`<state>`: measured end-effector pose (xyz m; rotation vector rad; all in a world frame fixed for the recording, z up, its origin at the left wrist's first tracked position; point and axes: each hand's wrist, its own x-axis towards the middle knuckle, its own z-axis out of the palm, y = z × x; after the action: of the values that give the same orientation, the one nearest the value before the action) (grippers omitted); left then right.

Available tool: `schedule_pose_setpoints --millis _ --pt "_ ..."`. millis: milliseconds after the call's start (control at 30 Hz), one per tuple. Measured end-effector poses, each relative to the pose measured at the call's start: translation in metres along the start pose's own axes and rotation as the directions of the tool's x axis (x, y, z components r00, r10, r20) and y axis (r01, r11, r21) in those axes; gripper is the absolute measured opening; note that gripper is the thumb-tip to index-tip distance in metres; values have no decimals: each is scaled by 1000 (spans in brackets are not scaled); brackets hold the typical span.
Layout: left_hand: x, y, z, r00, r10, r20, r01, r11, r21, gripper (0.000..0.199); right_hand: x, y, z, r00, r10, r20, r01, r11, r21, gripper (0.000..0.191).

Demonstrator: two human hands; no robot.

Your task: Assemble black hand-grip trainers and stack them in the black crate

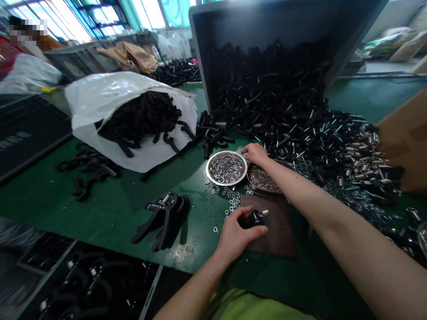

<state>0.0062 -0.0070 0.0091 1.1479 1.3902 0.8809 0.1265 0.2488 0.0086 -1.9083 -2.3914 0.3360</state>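
Note:
My left hand (233, 233) is curled round a black plastic part (254, 218) with a metal coil spring (264, 213) sticking out of its right side. It is held above a brown mat (280, 235). Farther off, my right hand (256, 153) is at the back edge of two round dishes, with its fingertips pressed together beside a bit of clear plastic; what they pinch is too small to tell. The steel bowl (216, 180) holds small metal pins. Under my right forearm, a darker round tin (262, 189) contains small metal pieces.
Nuts (230, 206) lie scattered by the bowls. Left of my hands sits a black spring clamp (163, 218). A white sack (96, 89) spills black handles. The grey bin (202, 58) pours out black parts. At the right are loose springs (353, 166) and a cardboard box (407, 138).

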Motion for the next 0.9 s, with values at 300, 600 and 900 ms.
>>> schedule_pose_setpoints --millis 300,600,900 --pt "-5 7 -5 911 -358 204 372 502 -780 45 3 -6 2 999 -32 5 32 999 27 26" --pt "-5 9 -9 879 -378 291 408 280 -869 36 -7 1 -4 987 17 -157 28 958 285 25" --pt "-5 14 -7 875 -302 379 445 192 -875 36 -138 7 -23 975 -161 -150 214 523 825 17"
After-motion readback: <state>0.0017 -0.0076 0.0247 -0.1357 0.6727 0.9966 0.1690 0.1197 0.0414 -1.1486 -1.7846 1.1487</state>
